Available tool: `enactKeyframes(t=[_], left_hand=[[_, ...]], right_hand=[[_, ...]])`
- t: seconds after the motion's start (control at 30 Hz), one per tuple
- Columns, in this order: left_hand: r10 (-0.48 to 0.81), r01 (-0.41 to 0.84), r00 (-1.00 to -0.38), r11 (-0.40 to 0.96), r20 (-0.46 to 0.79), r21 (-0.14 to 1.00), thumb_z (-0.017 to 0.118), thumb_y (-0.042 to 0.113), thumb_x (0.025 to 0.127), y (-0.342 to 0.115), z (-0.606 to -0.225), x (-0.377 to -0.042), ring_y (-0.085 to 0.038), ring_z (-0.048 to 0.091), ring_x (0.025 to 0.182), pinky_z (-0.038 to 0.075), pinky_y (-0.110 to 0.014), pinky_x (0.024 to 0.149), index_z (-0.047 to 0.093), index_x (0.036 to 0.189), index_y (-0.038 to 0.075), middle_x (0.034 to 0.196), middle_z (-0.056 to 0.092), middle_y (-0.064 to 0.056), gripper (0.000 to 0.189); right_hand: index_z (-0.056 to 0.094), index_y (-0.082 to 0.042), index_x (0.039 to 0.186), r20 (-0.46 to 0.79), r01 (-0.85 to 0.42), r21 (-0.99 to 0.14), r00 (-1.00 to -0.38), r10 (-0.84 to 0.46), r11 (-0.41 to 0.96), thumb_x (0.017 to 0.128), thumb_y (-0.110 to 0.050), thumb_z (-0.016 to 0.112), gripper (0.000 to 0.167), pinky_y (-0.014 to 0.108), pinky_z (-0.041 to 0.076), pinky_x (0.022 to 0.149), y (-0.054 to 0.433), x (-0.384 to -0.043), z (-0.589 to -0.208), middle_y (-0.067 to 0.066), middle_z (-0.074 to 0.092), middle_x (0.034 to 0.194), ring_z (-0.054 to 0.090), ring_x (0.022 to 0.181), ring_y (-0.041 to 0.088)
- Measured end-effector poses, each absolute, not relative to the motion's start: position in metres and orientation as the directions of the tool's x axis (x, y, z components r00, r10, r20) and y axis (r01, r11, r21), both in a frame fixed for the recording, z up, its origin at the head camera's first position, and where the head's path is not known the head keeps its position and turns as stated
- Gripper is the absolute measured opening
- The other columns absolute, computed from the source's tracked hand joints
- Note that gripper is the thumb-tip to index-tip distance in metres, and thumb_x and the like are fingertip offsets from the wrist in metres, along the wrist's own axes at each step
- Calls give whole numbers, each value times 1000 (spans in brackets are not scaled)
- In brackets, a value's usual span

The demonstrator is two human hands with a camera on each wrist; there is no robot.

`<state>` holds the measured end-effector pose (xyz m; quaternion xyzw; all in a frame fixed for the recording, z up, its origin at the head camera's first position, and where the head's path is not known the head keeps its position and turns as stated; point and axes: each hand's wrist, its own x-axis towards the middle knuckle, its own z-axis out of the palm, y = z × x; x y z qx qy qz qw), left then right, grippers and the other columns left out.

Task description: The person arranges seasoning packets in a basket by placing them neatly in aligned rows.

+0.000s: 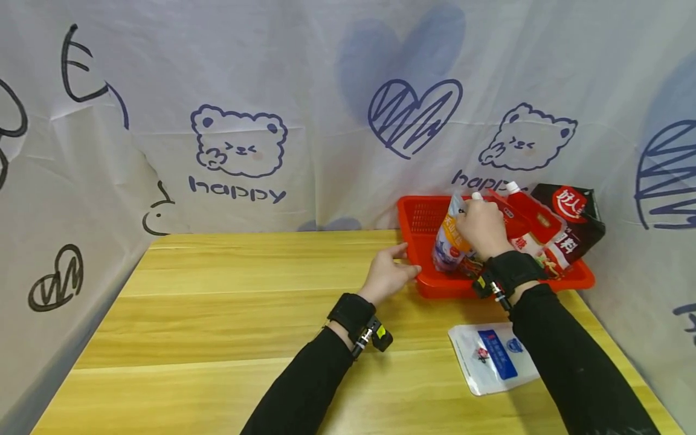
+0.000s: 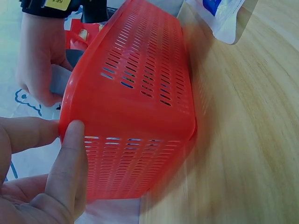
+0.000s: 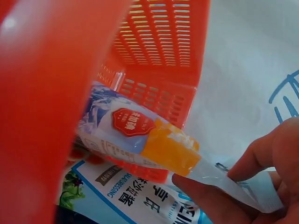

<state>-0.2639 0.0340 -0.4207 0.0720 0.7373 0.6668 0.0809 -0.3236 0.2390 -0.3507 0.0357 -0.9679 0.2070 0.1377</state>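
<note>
At the left end of the red plastic basket, my left hand pinches the corner rim; the left wrist view has thumb and finger on either side of it. My right hand is over the basket and pinches the clear top end of a salt packet. In the right wrist view this purple, white and orange packet stands inside the basket, and beneath it lies a salad dressing pouch. Whether the packet's bottom touches the basket floor is hidden.
The basket's right part holds red pouches with white caps and a black-and-red seasoning package. A white flat packet with a blue label lies on the wooden table under my right forearm. White drawn-on cloth hangs behind.
</note>
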Motion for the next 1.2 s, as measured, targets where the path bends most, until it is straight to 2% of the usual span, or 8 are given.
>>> enactKeyframes(t=[0.1, 0.2, 0.37, 0.5, 0.63, 0.83, 1.03, 1.2], left_hand=[[216, -1, -976, 100, -23, 995, 74, -1, 92, 35, -420, -264, -20, 75, 88, 63, -37, 81, 46, 154, -2, 128, 65, -15, 68], [213, 1, -977, 101, -21, 995, 74, 0, 92, 35, -420, -265, -20, 75, 89, 63, -32, 77, 47, 154, -2, 129, 65, -16, 68], [206, 3, -978, 105, -19, 994, 75, 0, 92, 36, -421, -265, -21, 75, 91, 62, -28, 74, 47, 153, -2, 129, 65, -16, 67], [205, 6, -979, 100, -14, 995, 75, 0, 92, 36, -422, -266, -21, 75, 92, 62, -29, 74, 47, 153, -2, 128, 65, -16, 67], [208, 4, -978, 96, -16, 995, 74, 0, 92, 35, -422, -267, -22, 75, 92, 63, -35, 79, 47, 153, -1, 132, 64, -17, 67], [210, 3, -978, 100, -18, 995, 74, 1, 93, 33, -422, -269, -23, 75, 92, 62, -44, 85, 47, 154, -1, 133, 63, -18, 67], [208, 3, -978, 115, -21, 993, 75, 2, 93, 33, -421, -267, -24, 75, 95, 62, -34, 80, 47, 154, -1, 132, 64, -17, 67], [212, 8, -977, 125, -19, 992, 75, 3, 92, 35, -423, -267, -25, 75, 98, 62, -32, 80, 48, 153, -1, 132, 64, -17, 67]], right_hand=[[57, 1, 79, 271, -125, -408, -962, -11, 905, 95, -5, 57, 17, 43, 56, 61, 242, -319, -348, 14, 49, 66, 57, 62, 32], [63, 7, 94, 263, -131, -417, -965, -19, 900, 97, -7, 56, 16, 49, 62, 70, 243, -313, -344, 20, 59, 75, 62, 68, 36], [57, 12, 137, 280, -139, -425, -960, -17, 895, 100, -15, 59, 45, 63, 57, 87, 243, -296, -340, 34, 66, 122, 69, 97, 47], [48, 5, 151, 348, -152, -429, -937, 8, 890, 102, -20, 60, 56, 65, 53, 94, 243, -277, -334, 32, 57, 142, 64, 115, 50], [52, -2, 149, 436, -225, -453, -900, -6, 862, 103, -21, 60, 50, 64, 53, 96, 247, -255, -329, 26, 58, 143, 62, 120, 48], [62, -5, 141, 491, -357, -436, -864, -113, 826, 102, -18, 66, 41, 53, 60, 89, 258, -222, -330, 19, 66, 136, 66, 109, 39], [65, -4, 137, 484, -496, -337, -820, -304, 800, 95, -4, 74, 43, 57, 60, 85, 276, -198, -340, 18, 70, 128, 68, 113, 37], [67, -6, 134, 416, -542, -295, -814, -405, 787, 92, -5, 78, 43, 57, 60, 85, 290, -182, -354, 14, 73, 124, 70, 108, 35]])
